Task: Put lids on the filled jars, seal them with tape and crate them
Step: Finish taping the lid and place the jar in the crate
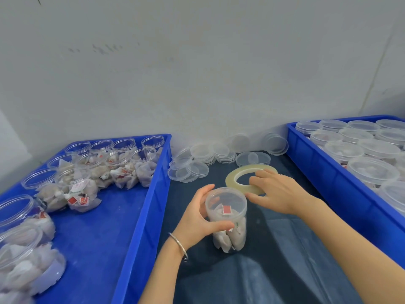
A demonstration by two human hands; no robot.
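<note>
Lidded jar (228, 218) upright on dark cloth (285, 249), between two blue crates. Left hand (200, 218) curled round jar just under lid (225, 197), thumb across front. Right hand (276, 191) behind-right of jar, fingers curled over near edge of tape roll (243, 175), lying flat. Left crate (140, 216): open filled jars. Right crate (333, 178): lidded jars. Loose lids (197, 163) behind jar by wall. Red tags on sachets inside; print unreadable.
</note>
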